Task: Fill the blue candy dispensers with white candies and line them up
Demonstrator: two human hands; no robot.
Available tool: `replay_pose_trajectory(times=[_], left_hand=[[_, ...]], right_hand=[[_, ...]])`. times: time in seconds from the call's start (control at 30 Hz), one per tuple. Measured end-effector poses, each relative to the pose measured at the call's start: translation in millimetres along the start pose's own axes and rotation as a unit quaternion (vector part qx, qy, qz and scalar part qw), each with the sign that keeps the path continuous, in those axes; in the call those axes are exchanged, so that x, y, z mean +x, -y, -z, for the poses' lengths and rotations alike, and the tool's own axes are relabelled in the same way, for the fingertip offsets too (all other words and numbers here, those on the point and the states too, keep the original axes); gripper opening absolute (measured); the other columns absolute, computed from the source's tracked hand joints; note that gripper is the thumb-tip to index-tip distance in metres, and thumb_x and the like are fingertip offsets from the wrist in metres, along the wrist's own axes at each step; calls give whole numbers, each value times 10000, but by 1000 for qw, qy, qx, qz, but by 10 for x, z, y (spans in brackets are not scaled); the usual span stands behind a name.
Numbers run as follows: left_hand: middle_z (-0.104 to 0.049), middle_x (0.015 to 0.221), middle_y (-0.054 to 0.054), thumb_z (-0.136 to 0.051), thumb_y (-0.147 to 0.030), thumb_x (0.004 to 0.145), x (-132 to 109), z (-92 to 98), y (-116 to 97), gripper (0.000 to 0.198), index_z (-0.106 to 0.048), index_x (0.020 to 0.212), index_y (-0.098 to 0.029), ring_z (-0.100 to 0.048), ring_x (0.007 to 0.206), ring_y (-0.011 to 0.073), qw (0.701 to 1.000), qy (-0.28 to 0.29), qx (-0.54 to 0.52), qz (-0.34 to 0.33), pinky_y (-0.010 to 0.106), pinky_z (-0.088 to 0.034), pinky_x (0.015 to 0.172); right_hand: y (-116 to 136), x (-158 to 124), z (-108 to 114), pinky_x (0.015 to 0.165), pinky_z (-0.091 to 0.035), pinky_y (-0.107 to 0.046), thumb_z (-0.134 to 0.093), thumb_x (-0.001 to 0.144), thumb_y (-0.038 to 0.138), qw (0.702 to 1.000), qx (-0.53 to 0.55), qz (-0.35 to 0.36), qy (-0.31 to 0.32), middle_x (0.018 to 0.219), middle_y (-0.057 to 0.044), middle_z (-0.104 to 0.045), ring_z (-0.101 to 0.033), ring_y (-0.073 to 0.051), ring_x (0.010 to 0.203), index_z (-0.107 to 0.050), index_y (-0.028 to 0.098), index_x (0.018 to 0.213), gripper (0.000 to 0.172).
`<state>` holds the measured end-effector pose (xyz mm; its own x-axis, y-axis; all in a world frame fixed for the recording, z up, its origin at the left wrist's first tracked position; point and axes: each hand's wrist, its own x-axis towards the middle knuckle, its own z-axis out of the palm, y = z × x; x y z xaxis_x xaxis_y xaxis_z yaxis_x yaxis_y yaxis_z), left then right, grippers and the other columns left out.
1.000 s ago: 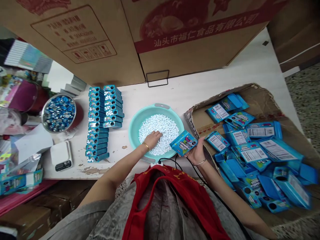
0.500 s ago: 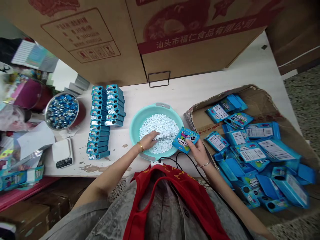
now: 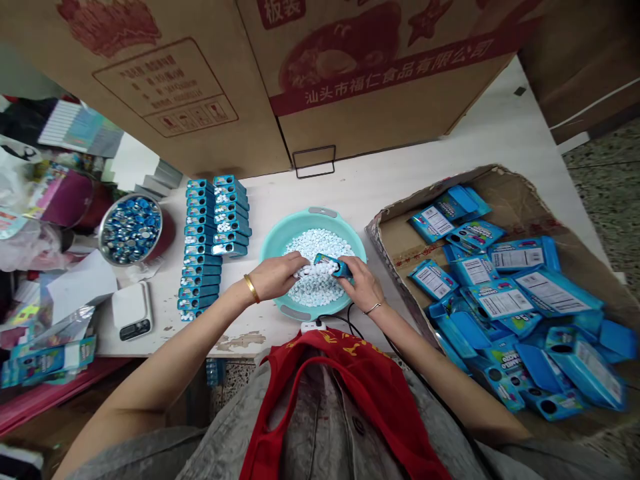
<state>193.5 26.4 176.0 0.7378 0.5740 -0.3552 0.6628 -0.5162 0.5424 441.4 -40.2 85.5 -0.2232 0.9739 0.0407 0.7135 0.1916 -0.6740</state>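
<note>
Over a turquoise basin [image 3: 273, 243] full of small white candies [image 3: 320, 293], my right hand [image 3: 364, 285] grips a blue candy box [image 3: 334, 263], turned with its top end toward my left hand. White candies lie at and around that end. My left hand [image 3: 275, 276] has its fingers curled together, with white candies at the fingertips just left of the box. Its palm side is hidden. To the left, two rows of blue boxes [image 3: 200, 260] stand upright, several with white candies showing at their round holes.
A worn cardboard carton [image 3: 400, 230] at right holds many blue boxes. At left are a metal bowl [image 3: 106, 230] of shiny blue and silver pieces and a small white scale [image 3: 131, 310]. A large carton [image 3: 370, 127] borders the back; a black cable [image 3: 353, 325] runs by the basin.
My right hand has brought the blue box left over the basin and tilted it. My left hand has risen out of the candies, moving slightly left, with candies at its fingers.
</note>
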Motion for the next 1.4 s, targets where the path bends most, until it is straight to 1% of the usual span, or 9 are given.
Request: replay_pose_trajectory(times=[0.17, 0.33, 0.53, 0.63, 0.8, 0.93, 1.03, 1.2, 1.4], left_hand=[[-593, 1098, 100, -447, -95, 866, 114, 162, -379, 388, -470, 1245, -174, -638, 887, 221, 987, 61, 123, 89, 319, -488, 696], [-623, 963, 116, -367, -110, 932, 179, 301, -715, 285, -544, 1154, -137, -636, 886, 240, 974, 83, 187, 92, 340, -483, 704], [-605, 942, 81, -395, -145, 933, 98, 312, -453, 224, -589, 1042, -167, -605, 873, 210, 978, 22, 188, 83, 313, -463, 710], [-590, 1036, 72, -430, -144, 905, 142, 44, 37, 285, -548, 1161, -191, -590, 919, 203, 979, -26, 151, 131, 304, -468, 737], [-561, 1125, 104, -407, -53, 867, 434, -837, 653, 372, -539, 1191, -179, -568, 1016, 215, 981, 0, 86, 175, 323, -474, 833], [-563, 1163, 118, -398, -31, 857, 597, -1405, 525, 417, -516, 1228, -179, -555, 1067, 228, 996, 11, 0, 93, 347, -475, 884], [-571, 1200, 123, -425, -30, 825, 622, -1579, 332, 433, -515, 1224, -168, -559, 1083, 227, 995, 7, -84, 54, 358, -469, 920], [-618, 1121, 71, -499, -70, 768, 493, -1470, 340, 405, -535, 1162, -156, -585, 965, 169, 964, -2, -266, 21, 308, -478, 881], [-618, 1090, 73, -550, -235, 847, 57, -776, 402, 311, -548, 1150, -165, -573, 885, 144, 947, -34, -319, 3, 276, -475, 804]], right_hand=[[-5, -39, -99, 884, -495, -433, -528, 849, 221, 1000, -23, 20, 4, 1124, -105, -617, -584, -290, 1049, -534, 235, 1219, 370], [-23, -46, -140, 894, -492, -433, -519, 841, 202, 1000, -12, 20, 3, 1132, -107, -613, -574, -285, 1065, -517, 228, 1232, 392], [-70, -28, -147, 906, -490, -437, -512, 842, 207, 1000, -16, 12, 0, 1138, -113, -613, -571, -286, 1071, -530, 214, 1208, 367], [-88, -18, -142, 919, -490, -445, -507, 839, 196, 1000, -7, 12, -13, 1142, -116, -616, -572, -290, 1083, -535, 208, 1198, 361], [-84, 21, -79, 932, -487, -437, -530, 867, 283, 997, 47, -20, -51, 1139, -112, -615, -580, -275, 1076, -531, 229, 1192, 330], [-66, 64, -12, 929, -480, -423, -597, 852, 406, 987, 107, -79, -87, 1122, -104, -626, -590, -263, 1059, -532, 239, 1185, 378], [-61, 100, 24, 942, -467, -423, -630, 823, 448, 977, 148, -119, -99, 1118, -94, -632, -589, -258, 1050, -540, 241, 1166, 410], [-78, 147, 76, 914, -478, -396, -673, 777, 447, 963, 202, -142, -109, 1050, -55, -637, -596, -233, 964, -537, 243, 1141, 439], [-101, 138, 74, 897, -486, -402, -634, 808, 406, 979, 153, -93, -100, 1059, -79, -631, -598, -245, 983, -539, 233, 1135, 382]])
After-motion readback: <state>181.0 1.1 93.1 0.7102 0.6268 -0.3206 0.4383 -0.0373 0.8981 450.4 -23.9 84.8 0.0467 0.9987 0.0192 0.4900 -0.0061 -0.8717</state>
